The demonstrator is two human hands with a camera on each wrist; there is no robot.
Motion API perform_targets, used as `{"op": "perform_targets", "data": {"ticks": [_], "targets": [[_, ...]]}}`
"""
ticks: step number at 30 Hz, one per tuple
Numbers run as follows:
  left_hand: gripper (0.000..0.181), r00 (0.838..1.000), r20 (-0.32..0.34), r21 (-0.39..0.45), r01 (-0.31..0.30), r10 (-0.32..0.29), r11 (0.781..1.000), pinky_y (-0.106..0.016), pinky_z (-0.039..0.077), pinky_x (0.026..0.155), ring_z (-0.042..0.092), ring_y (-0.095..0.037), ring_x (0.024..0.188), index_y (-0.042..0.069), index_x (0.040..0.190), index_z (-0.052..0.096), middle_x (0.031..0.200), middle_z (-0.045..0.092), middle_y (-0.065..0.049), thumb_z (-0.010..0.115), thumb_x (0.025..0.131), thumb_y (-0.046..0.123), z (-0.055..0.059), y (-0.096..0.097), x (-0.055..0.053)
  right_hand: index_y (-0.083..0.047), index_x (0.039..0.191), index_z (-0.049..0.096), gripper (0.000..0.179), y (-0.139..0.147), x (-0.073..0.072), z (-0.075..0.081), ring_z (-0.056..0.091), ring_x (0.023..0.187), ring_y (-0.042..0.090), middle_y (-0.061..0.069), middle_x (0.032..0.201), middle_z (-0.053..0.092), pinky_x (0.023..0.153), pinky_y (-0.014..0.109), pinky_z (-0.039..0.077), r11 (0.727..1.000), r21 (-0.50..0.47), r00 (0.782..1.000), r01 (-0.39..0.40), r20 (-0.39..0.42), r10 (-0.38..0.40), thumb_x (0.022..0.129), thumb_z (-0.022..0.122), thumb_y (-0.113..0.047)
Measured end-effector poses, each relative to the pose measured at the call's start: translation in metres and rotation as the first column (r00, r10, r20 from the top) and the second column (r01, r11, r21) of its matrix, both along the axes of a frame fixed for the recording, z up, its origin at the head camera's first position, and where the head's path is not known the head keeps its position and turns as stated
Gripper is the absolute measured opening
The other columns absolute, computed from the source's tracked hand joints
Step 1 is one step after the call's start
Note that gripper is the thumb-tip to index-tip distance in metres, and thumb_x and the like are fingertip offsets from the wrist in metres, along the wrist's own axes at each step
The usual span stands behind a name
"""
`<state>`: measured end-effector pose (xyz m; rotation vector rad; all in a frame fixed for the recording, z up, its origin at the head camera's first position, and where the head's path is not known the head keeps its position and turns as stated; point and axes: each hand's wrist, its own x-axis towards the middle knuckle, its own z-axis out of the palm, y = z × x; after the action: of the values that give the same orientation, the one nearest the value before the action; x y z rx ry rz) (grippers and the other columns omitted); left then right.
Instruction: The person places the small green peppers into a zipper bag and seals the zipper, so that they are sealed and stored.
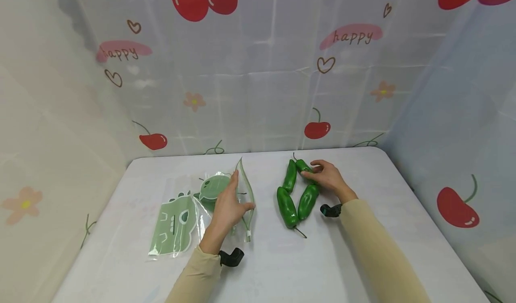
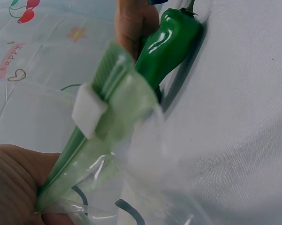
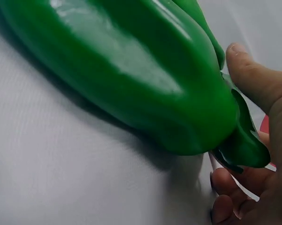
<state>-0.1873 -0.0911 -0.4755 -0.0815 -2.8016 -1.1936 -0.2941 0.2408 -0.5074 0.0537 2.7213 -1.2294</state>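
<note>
My left hand (image 1: 226,206) is at the mouth of a clear zip bag (image 1: 173,227) with a green cartoon print, thumb and fingers spread wide. The bag's green zip edge stands up beside the thumb. A white slider (image 2: 89,111) shows on the zip in the left wrist view. At the far right of a group of several green chili peppers (image 1: 287,207), my right hand (image 1: 329,177) has thumb and fingers around the upper right pepper (image 1: 303,165). Its lower end is partly hidden. Another pepper (image 3: 131,79) lies close to the right hand in the right wrist view.
Everything lies on a white table (image 1: 274,267). Behind it and at both sides hangs a pale curtain (image 1: 258,92) printed with cherries and flowers. A black wrist device (image 1: 231,257) is on the left wrist, and another (image 1: 331,211) on the right.
</note>
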Motion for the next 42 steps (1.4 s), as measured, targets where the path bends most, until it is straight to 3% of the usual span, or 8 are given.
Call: {"op": "perform_targets", "data": {"ticks": [6, 11, 22, 31, 37, 42], "targets": [[0.115, 1.0, 0.013, 0.008, -0.005, 0.005, 1.0, -0.056, 0.044, 0.112, 0.046, -0.042, 0.144, 0.011, 0.165, 0.023, 0.167, 0.034, -0.015, 0.093, 0.074, 0.018, 0.002, 0.0, 0.001, -0.006, 0.145, 0.053, 0.08, -0.002, -0.002, -0.001, 0.062, 0.119, 0.039, 0.028, 0.135, 0.061, 0.102, 0.053, 0.051, 0.995, 0.095, 1.0, 0.009, -0.01, -0.008, 0.088, 0.076, -0.056], [0.116, 1.0, 0.016, 0.005, -0.007, 0.007, 1.0, -0.055, 0.043, 0.114, 0.045, -0.042, 0.145, 0.011, 0.165, 0.022, 0.167, 0.033, -0.015, 0.093, 0.074, 0.018, 0.003, 0.0, 0.002, -0.005, 0.141, 0.057, 0.07, -0.003, -0.002, -0.003, 0.061, 0.12, 0.039, 0.029, 0.134, 0.061, 0.101, 0.053, 0.051, 0.993, 0.118, 0.999, 0.02, -0.034, -0.017, 0.09, 0.076, -0.049], [0.116, 1.0, 0.014, -0.002, -0.008, 0.008, 1.0, -0.056, 0.044, 0.112, 0.047, -0.042, 0.143, 0.013, 0.165, 0.023, 0.167, 0.034, -0.014, 0.093, 0.073, 0.018, 0.002, 0.001, 0.001, -0.005, 0.138, 0.061, 0.065, 0.002, 0.002, 0.001, 0.059, 0.115, 0.036, 0.025, 0.131, 0.061, 0.097, 0.048, 0.052, 0.995, 0.073, 0.997, 0.068, -0.044, -0.065, 0.091, 0.076, -0.048], [0.119, 1.0, 0.03, 0.01, -0.003, 0.002, 1.0, -0.055, 0.043, 0.114, 0.043, -0.04, 0.147, 0.014, 0.166, 0.022, 0.167, 0.032, -0.013, 0.094, 0.072, 0.016, 0.001, 0.001, 0.001, -0.007, 0.138, 0.061, 0.061, 0.007, 0.012, 0.009, 0.055, 0.118, 0.037, 0.025, 0.132, 0.059, 0.1, 0.052, 0.049, 0.998, 0.032, 0.994, 0.061, -0.088, -0.058, 0.092, 0.076, -0.045], [0.12, 0.999, 0.039, 0.011, -0.005, 0.005, 1.0, -0.054, 0.042, 0.115, 0.042, -0.039, 0.147, 0.015, 0.166, 0.022, 0.168, 0.031, -0.012, 0.095, 0.071, 0.015, 0.002, 0.001, 0.0, -0.009, 0.138, 0.062, 0.059, 0.005, 0.02, 0.018, 0.055, 0.113, 0.035, 0.023, 0.128, 0.06, 0.095, 0.05, 0.049, 0.998, 0.024, 0.992, 0.059, -0.114, -0.056, 0.093, 0.076, -0.044], [0.121, 0.999, 0.041, 0.011, -0.006, 0.005, 1.0, -0.055, 0.043, 0.114, 0.043, -0.04, 0.147, 0.015, 0.166, 0.022, 0.168, 0.031, -0.012, 0.095, 0.07, 0.015, 0.003, 0.001, 0.001, -0.01, 0.139, 0.061, 0.059, 0.002, 0.026, 0.024, 0.055, 0.122, 0.037, 0.022, 0.133, 0.06, 0.1, 0.053, 0.049, 0.999, 0.004, 0.991, 0.054, -0.123, -0.053, 0.093, 0.076, -0.043]]}}
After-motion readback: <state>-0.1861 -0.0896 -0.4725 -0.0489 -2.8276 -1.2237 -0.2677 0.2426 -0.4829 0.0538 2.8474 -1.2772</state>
